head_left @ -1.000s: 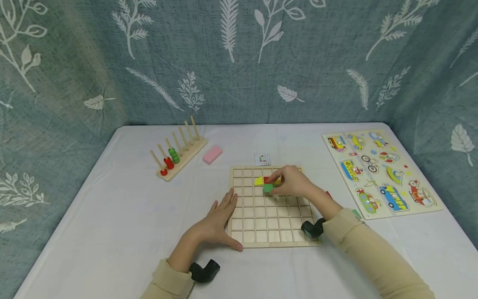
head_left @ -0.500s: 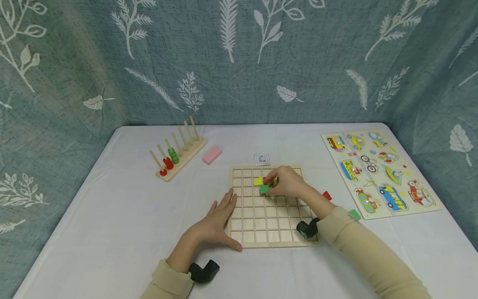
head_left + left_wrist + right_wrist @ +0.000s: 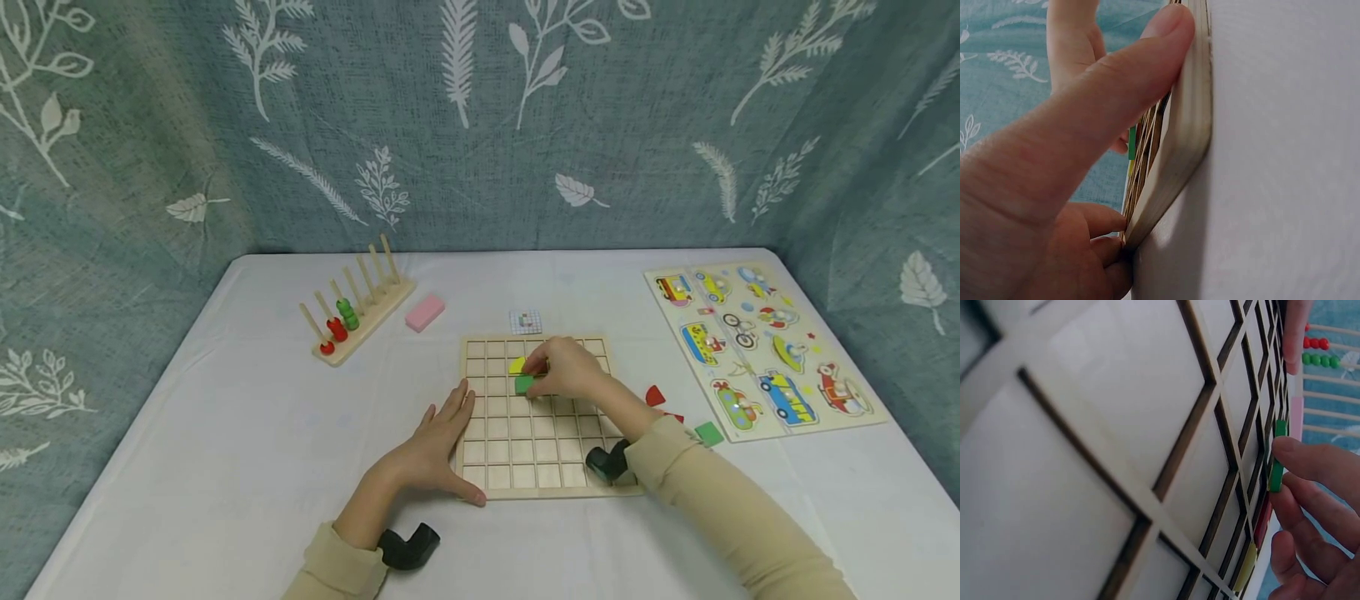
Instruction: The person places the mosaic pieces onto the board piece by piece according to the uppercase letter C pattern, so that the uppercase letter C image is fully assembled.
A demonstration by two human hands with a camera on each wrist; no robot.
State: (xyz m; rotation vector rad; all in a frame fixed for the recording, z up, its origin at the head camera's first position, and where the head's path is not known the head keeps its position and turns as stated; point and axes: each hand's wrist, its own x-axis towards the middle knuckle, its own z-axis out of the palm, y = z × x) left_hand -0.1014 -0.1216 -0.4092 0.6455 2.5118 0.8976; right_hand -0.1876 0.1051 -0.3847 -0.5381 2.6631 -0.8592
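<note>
A wooden grid board (image 3: 551, 492) lies on the white table. My left hand (image 3: 435, 450) rests along its left edge, fingers spread and thumb over the near left corner. Between the thumb and fingers of my right hand (image 3: 566, 371) is a green square tile (image 3: 523, 385), pinched at the board's upper part. In the right wrist view the tile (image 3: 1278, 456) stands edge-on, close over the grid. A yellow piece (image 3: 517, 365) sits just beyond it in a cell. A red piece (image 3: 1262, 524) and another yellow piece (image 3: 1245, 567) show in the right wrist view; the hand hides them in the head view.
A small patterned grid card (image 3: 525, 322) lies behind the board. Red pieces (image 3: 655, 395) and a green tile (image 3: 708, 433) lie to the right, near a vehicle picture puzzle (image 3: 813, 423). Back left are a peg stand (image 3: 375, 315) with red and green beads and a pink block (image 3: 425, 313).
My right hand has shifted slightly left with the green tile, uncovering the red pieces and green tile on the table at the right. The left hand stays put.
</note>
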